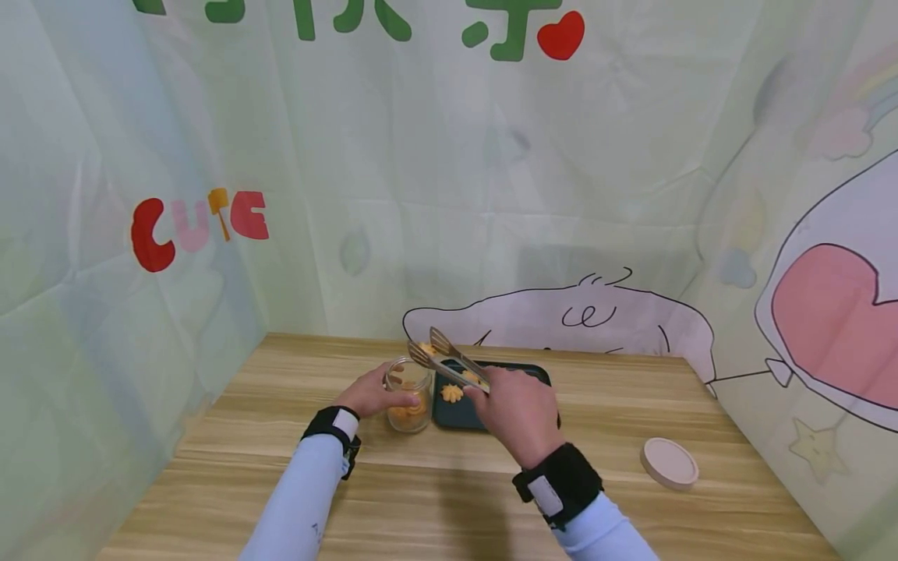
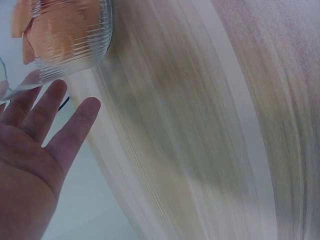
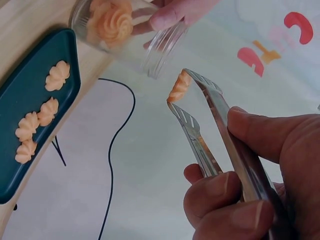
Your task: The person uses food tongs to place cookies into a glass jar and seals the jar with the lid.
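Note:
My left hand [image 1: 372,393] holds a clear glass jar [image 1: 414,375], thumb across its near side and fingers behind it. Piped swirl cookies [image 3: 114,22] lie inside the jar. With my right hand [image 1: 517,409] I grip metal tongs [image 1: 459,369], thumb on one arm and fingers curled round the other. A single cookie [image 3: 180,87] is pinched between the tong tips, up beside the jar's mouth. To the right of the jar is a dark teal tray [image 1: 452,418] with several cookies [image 3: 57,76] on it, partly hidden by my right hand.
A round pale pink disc [image 1: 669,463], like a lid, lies on the wooden table [image 1: 421,499] at the right. Behind the table hangs a printed backdrop sheet [image 1: 435,187], which also runs along both sides.

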Action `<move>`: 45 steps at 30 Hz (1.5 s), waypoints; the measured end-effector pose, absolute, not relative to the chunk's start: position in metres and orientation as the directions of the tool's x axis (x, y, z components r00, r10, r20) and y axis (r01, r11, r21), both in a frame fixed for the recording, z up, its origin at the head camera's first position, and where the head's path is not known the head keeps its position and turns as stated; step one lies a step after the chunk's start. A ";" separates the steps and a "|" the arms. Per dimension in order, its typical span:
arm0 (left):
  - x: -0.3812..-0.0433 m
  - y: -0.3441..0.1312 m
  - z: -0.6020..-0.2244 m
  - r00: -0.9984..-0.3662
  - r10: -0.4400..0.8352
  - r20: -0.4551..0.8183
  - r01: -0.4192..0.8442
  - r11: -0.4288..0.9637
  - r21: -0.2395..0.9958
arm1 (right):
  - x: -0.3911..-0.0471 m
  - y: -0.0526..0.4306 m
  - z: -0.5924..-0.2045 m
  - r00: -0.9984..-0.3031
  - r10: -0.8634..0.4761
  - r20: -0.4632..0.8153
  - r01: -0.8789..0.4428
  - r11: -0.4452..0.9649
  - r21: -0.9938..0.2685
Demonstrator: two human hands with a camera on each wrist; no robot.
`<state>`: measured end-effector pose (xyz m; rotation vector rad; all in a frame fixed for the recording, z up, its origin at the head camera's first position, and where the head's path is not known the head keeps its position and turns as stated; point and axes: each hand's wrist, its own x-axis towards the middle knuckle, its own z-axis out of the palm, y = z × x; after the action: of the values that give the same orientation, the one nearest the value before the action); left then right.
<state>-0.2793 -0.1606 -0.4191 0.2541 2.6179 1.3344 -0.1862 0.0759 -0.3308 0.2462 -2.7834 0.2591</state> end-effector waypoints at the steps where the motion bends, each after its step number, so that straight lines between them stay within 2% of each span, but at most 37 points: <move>1: -0.279 -0.160 -0.419 -0.967 0.235 -0.095 0.062 0.581 0.812 | -0.186 0.074 -0.331 -0.929 -0.144 0.340 -0.203 0.969 -0.144; 12: -0.281 -0.160 -0.420 -0.973 0.214 -0.089 0.062 0.607 0.792 | -0.187 0.063 -0.337 -0.909 -0.214 0.357 -0.280 0.949 -0.143; 23: -0.289 -0.162 -0.426 -0.975 0.204 -0.094 0.055 0.623 0.780 | -0.189 0.072 -0.332 -0.933 -0.152 0.325 -0.206 0.969 -0.139; 35: -0.285 -0.162 -0.422 -0.973 0.218 -0.075 0.079 0.621 0.780 | -0.196 0.091 -0.336 -0.928 -0.121 0.352 -0.189 0.968 -0.166; 45: -0.286 -0.161 -0.426 -0.974 0.213 -0.075 0.076 0.621 0.780 | -0.210 0.116 -0.355 -0.960 -0.058 0.274 -0.116 0.972 -0.202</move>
<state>-0.2856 -0.1614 -0.4256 0.2411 2.6813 1.2793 -0.2096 0.1155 -0.3547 0.1284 -2.8520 0.3150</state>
